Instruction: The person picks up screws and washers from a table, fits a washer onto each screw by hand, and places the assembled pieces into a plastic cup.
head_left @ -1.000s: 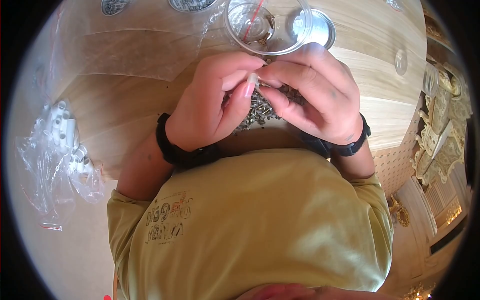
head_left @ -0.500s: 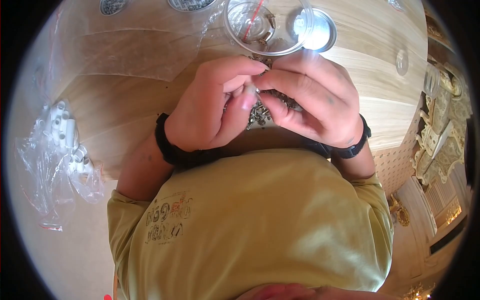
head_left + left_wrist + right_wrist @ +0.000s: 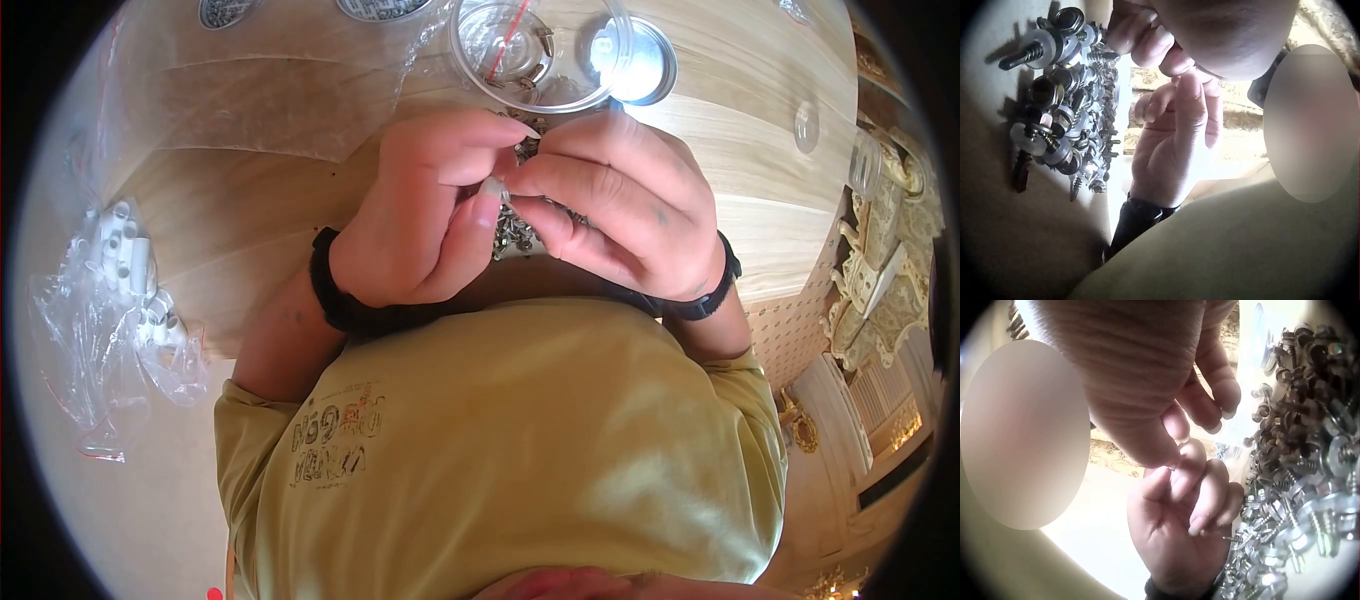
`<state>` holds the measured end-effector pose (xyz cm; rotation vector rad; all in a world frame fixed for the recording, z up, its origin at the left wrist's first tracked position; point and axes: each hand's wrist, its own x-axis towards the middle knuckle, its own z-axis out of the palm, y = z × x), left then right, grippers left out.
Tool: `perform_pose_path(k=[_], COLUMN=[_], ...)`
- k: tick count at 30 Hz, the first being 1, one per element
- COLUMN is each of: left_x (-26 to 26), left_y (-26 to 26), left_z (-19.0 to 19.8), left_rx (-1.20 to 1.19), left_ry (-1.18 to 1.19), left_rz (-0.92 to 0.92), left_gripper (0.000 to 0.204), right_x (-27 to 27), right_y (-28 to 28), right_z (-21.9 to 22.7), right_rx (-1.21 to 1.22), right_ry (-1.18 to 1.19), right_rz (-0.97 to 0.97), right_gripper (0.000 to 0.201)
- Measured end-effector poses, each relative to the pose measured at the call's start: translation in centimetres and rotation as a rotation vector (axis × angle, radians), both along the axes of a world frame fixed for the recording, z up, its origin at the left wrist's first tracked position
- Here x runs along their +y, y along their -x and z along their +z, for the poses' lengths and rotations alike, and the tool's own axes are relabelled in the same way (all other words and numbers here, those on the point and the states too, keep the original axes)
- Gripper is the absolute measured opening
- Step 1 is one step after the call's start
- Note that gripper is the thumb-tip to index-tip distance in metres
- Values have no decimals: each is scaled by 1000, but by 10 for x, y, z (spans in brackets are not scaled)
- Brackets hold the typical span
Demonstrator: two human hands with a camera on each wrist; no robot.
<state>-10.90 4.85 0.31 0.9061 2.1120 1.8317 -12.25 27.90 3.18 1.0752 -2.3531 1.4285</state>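
In the head view the left hand [image 3: 425, 215] and right hand [image 3: 635, 205] meet at their fingertips above a pile of metal screws [image 3: 515, 232]. Thumb and fingers of each hand pinch at a small screw, mostly covered by the fingertips. The left wrist view shows the left hand [image 3: 1216, 37] above and the right hand [image 3: 1169, 147] below, beside screws with washers [image 3: 1044, 94]. Seen from the right wrist, the right hand [image 3: 1141, 381] touches the left hand [image 3: 1182, 519], whose other fingers are curled; the screw pile [image 3: 1297, 462] lies alongside.
Behind the hands stand a clear round tub [image 3: 572, 98] and a silvery lid [image 3: 645, 65]. Two small containers of metal parts [image 3: 228, 10] sit at the far left. A plastic bag with white tubes [image 3: 140, 265] lies on the left; a clear disc [image 3: 806, 125] is at the right.
The screw shaft that showed between the fingertips is now covered. The right fingertips have shifted slightly left and down, and the left thumb has changed its angle.
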Motion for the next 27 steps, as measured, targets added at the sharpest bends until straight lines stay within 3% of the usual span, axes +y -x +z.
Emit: perform_pose_path(k=[7,12,19,22,24,25,27], left_x=[6,16,17,13,2,5,7], left_y=[-4,9,9,12,17,18,12], left_z=[-7,-7,-7,0,13,13,11], left_rx=[-40,154,90,39,192,202,-32], left_ry=[-97,-191,-235,-237,77,46,-53], left_rz=[76,96,77,62,-95,-36,19], left_gripper=[36,37,40,39,34,23,18], right_x=[1,3,4,5,4,1,0], right_y=[0,1,-1,-6,-4,-7,-7], right_z=[-2,2,0,9,14,18,22], right_rx=[24,-18,-36,-196,-328,-367,-405], right_ry=[2,-43,-31,-4,27,40,17], right_rz=[-8,-30,-55,-52,-24,-45,-84], right_gripper=[26,25,24,24,26,27,24])
